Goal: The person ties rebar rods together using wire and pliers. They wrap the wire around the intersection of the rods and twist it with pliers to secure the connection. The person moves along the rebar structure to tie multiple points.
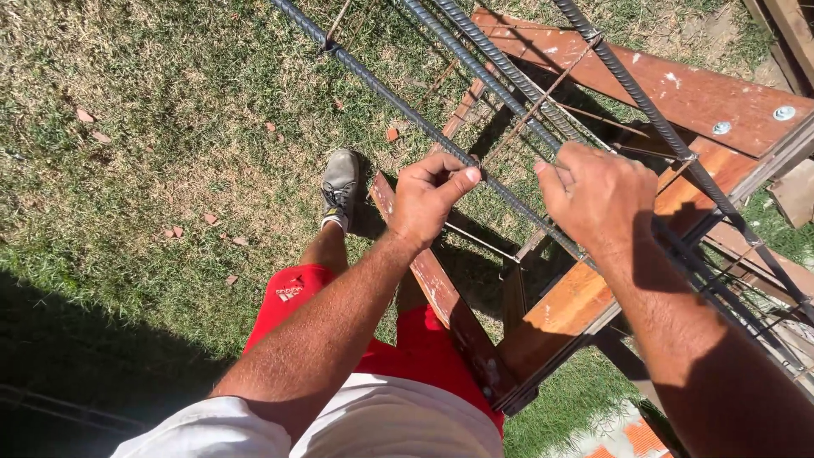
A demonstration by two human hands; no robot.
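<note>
A cage of long ribbed steel rebars (398, 106) tied to thin rusty stirrups (543, 102) lies across a wooden trestle (678, 93). My left hand (428, 199) pinches the nearest rebar at a stirrup joint, thumb pressed against the bar, apparently on thin tie wire. My right hand (598, 195) is closed just to the right of it, fingers curled over the same bar and stirrup; what it grips is hidden by the fist.
Dry grass (170, 127) with small brick chips surrounds the trestle. My leg in red shorts (292, 297) and a grey shoe (341, 182) stand by the trestle's brown wooden legs (441, 293). Deep shadow covers the lower left.
</note>
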